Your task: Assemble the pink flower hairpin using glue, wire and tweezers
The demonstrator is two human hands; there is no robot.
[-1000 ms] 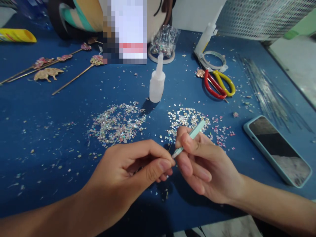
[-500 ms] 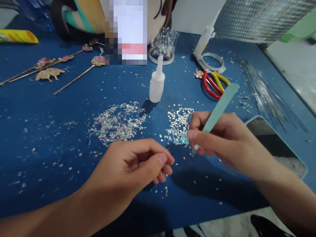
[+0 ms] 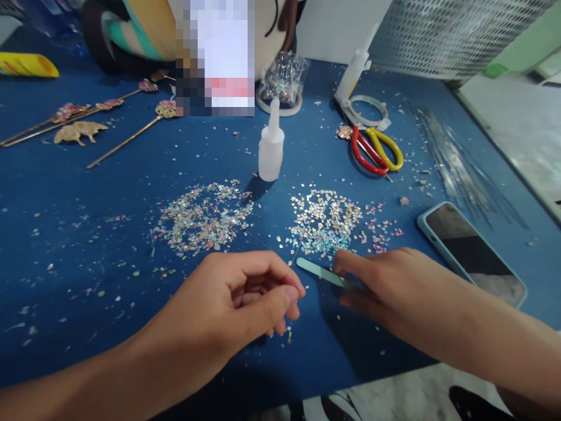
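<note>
Pinching a thin wire [image 3: 298, 251] between thumb and forefinger, my left hand [image 3: 252, 298] has it slanting up past the grip. My right hand [image 3: 377, 280] grips a mint-green tool [image 3: 316, 270], one end jutting leftward; glittering chips [image 3: 324, 219] lie beyond.

1 blue tabletop [image 3: 188, 158] stands above a pale, grey-mottled floor [image 3: 416, 392]; the light leaves soft shadows.

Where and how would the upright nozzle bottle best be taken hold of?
Probably by its wide body, thumb and fingers wrapped around opposite sides, coming in level from the right, beyond the right-hand pile of sparkly bits, which lies nearer the person. It stands upright, so the sides are exposed; the nozzle is narrow and likely a less steady hold.
</note>
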